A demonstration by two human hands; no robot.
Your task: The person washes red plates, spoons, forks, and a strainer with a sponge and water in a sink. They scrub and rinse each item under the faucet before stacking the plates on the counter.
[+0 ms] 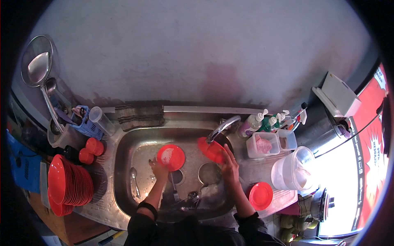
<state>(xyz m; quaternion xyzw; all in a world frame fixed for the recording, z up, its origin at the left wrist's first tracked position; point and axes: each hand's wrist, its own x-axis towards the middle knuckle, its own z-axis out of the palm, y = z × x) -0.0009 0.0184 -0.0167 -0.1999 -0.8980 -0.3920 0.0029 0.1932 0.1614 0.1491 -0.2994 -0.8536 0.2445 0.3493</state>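
Currently, my left hand (159, 168) grips a white-smeared red plate (174, 156) midway between the side edges of the sink (116, 180); my right hand (230, 166) grasps a red dish (210, 151) beneath the tap (223, 127), near the back right corner.

Two hands (158, 169) (230, 167), two held plates (174, 157) (211, 150), one faucet (222, 128)

Hands (230, 167) hold two red dishes (174, 158) over the sink (188, 135), one beneath the faucet (223, 127).

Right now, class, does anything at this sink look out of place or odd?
Yes: the grey wall behind the sink looks blotchy, with dark patches near its base and a reddish smudge beyond the faucet. I see nothing clearly broken.
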